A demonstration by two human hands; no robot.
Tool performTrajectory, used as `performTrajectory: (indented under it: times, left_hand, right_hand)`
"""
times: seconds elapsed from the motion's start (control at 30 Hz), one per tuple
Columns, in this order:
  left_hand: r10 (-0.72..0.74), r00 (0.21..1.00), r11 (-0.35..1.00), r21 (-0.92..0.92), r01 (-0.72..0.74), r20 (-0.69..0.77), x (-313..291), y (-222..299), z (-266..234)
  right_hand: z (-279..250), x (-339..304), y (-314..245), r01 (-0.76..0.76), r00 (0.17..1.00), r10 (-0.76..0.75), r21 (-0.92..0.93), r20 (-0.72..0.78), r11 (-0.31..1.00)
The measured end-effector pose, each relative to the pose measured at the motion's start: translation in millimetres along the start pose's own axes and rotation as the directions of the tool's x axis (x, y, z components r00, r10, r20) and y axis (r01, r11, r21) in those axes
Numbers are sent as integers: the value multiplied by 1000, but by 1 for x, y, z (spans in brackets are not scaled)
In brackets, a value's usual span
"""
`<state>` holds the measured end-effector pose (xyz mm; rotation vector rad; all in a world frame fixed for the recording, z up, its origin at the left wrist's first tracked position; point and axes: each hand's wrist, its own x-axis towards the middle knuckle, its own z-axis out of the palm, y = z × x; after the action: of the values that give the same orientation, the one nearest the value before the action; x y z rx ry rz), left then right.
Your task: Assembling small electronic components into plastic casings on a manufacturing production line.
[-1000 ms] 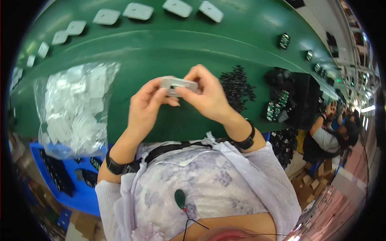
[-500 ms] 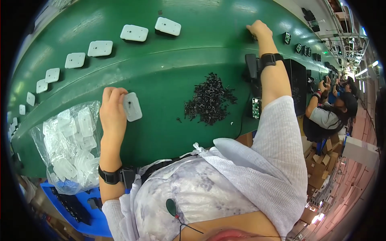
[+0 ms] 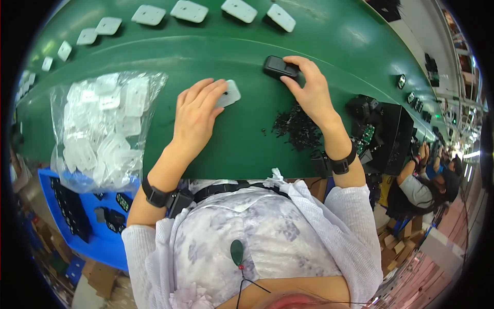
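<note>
My left hand [image 3: 196,113] lies flat on the green table [image 3: 242,149], its fingertips pressing a small white rounded plastic cover [image 3: 229,94]. My right hand [image 3: 309,90] grips a black rectangular plastic part [image 3: 279,67] a little farther out on the table, fingers curled over its right end. A heap of small black pieces [image 3: 296,126] lies just below my right hand, near the wrist. Both wrists wear black bands.
A clear bag of white covers [image 3: 103,129] sits at the left. A row of white covers [image 3: 190,10] runs along the far belt. A blue bin with black parts [image 3: 82,216] is at lower left, black boxes [image 3: 386,134] at right. Another person [image 3: 427,180] sits far right.
My right hand has pulled back from the far side of the table and now holds a black part. My left hand stays on the white cover.
</note>
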<state>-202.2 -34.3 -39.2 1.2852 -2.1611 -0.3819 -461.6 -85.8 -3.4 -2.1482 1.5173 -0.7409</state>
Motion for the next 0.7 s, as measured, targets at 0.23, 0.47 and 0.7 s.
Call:
performTrajectory:
  times: [0.23, 0.47, 0.7]
  left_hand:
    - [-122, 985, 976, -196, 96, -123, -17, -7, -6]
    - [-129, 984, 984, -140, 111, -123, -30, -5, -9]
    - [-50, 998, 989, 134, 55, -39, -32, -1, -12]
  right_hand:
    - [28, 2, -52, 286, 949, -307, 208, 74, 935]
    - [51, 17, -54, 400, 856, -453, 236, 249, 886]
    - [54, 10, -58, 452, 850, -462, 103, 254, 886]
